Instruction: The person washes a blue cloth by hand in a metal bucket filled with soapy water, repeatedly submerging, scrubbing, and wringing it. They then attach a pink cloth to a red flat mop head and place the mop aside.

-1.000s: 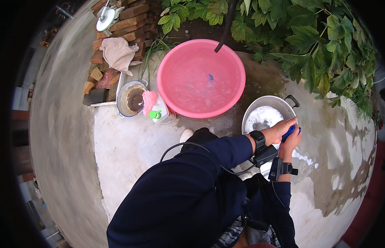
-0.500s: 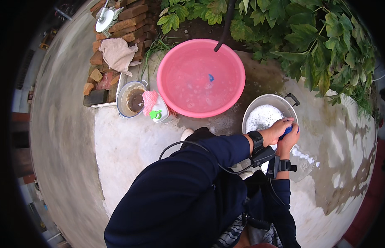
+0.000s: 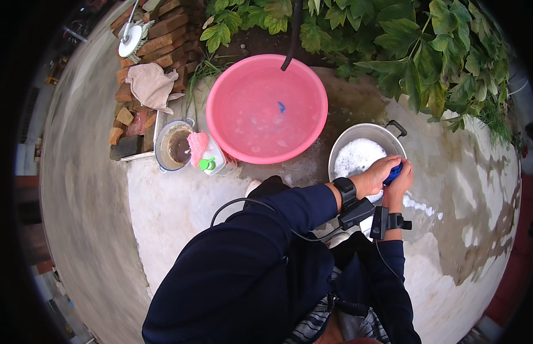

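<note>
- A bunched blue cloth (image 3: 393,173) is held between the two hands, over the right-hand side of a metal pot (image 3: 364,132); whether the rim is touched cannot be told.
- The grip of the left hand (image 3: 373,176) is closed on the cloth from the left, its fingers pointing toward the right.
- The grip of the right hand (image 3: 399,182) is clamped on the same cloth from the right and below.
- Compared with half a second ago, more of the cloth is exposed between the hands.
- The whole view has been shifted slightly, so that the ground objects are seen further left; their arrangement is unchanged.
- White foam (image 3: 357,153) is still seen inside the pot, and a foam streak (image 3: 418,205) is still left on the concrete ground (image 3: 180,200).
- In the water-filled pink basin (image 3: 266,160), a small blue piece (image 3: 281,107) now appears more elongated and curved than before.
- The end of a black hose (image 3: 294,37) is seen over the basin's far rim, as earlier.
</note>
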The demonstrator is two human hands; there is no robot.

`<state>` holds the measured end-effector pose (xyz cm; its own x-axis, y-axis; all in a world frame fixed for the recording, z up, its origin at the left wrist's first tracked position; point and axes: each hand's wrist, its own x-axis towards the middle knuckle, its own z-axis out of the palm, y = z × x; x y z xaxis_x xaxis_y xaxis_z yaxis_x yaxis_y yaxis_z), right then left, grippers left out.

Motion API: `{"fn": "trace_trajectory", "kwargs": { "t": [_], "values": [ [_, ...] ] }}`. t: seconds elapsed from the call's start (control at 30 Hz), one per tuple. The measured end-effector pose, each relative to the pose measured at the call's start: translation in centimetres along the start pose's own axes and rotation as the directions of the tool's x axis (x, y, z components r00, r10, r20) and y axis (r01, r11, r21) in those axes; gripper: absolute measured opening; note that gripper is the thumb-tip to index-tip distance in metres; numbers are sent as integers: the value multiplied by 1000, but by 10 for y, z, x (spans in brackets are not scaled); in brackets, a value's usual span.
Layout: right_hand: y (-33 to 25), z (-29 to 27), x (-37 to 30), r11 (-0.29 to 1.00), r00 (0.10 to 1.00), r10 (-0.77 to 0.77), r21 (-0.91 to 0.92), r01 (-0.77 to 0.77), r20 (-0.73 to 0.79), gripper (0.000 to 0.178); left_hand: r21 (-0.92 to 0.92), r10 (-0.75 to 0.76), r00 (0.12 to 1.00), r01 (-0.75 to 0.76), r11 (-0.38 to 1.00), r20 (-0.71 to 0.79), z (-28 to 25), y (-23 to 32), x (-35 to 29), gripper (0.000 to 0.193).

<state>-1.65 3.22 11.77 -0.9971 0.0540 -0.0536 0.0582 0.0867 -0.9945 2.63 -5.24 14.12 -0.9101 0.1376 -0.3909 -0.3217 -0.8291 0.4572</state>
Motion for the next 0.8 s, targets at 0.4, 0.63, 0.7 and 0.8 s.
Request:
{"fn": "trace_trajectory", "kwargs": {
  "t": [0.4,0.63,0.7,0.8],
  "values": [
    [-19,22,-22,983,999,15,184,-10,-29,29,-64,107,994,-105,992,19,-5,26,14,47],
    [11,-10,14,974,991,135,185,-128,-23,25,243,43,998,-32,969,-39,14,-8,-4,40],
    [-23,17,-16,986,996,86,148,-82,-23,25,-15,37,999,-36,999,29,2,15,5,44],
    [-9,24,-22,993,992,-118,-26,119,41,23,-28,118,992,-117,993,48,-21,17,15,43]
  ]
}}
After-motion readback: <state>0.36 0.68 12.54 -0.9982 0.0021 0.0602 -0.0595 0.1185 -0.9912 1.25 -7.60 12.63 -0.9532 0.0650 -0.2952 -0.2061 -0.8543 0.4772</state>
